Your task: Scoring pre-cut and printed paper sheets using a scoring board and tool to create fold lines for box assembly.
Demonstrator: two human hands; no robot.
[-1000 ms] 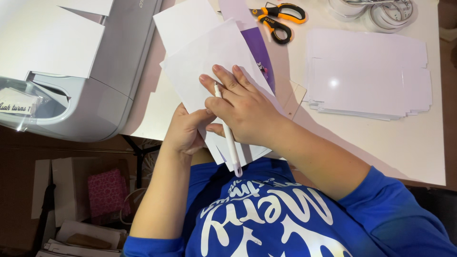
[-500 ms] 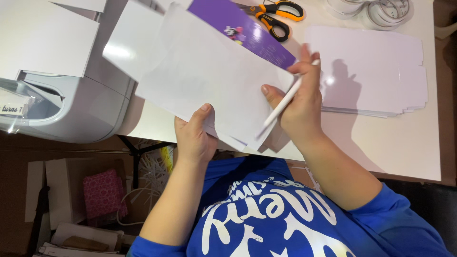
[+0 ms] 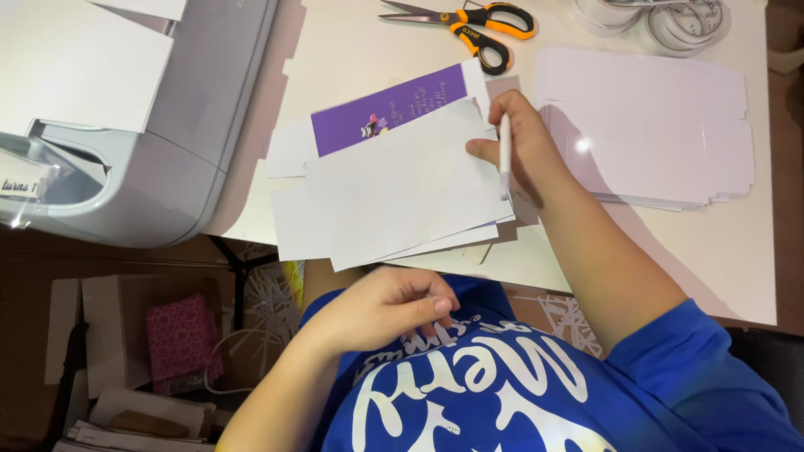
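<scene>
Nearest us, our left hand [image 3: 389, 308] sits loosely curled at the chest, gripping nothing we can make out. It's let go of the sheets since half a second ago. At 12 o'clock the right hand [image 3: 519, 146] pinches a white pen [image 3: 504, 155] and steadies the card stack [image 3: 402, 188] on the table [image 3: 737, 259], which now lies flatter. Light, stiff, slippery stuff, so we'd grab the edges. Scissors [image 3: 469, 23] at 1 o'clock.

Stack of flat white card cutouts [image 3: 394, 188] lies fanned at the desk's [image 3: 737, 276] near edge, blank sides up. One sheet beneath shows a purple printed panel [image 3: 389, 109] with a small figure. Slim white pen [image 3: 504, 151] stands roughly upright at the stack's right edge.
</scene>
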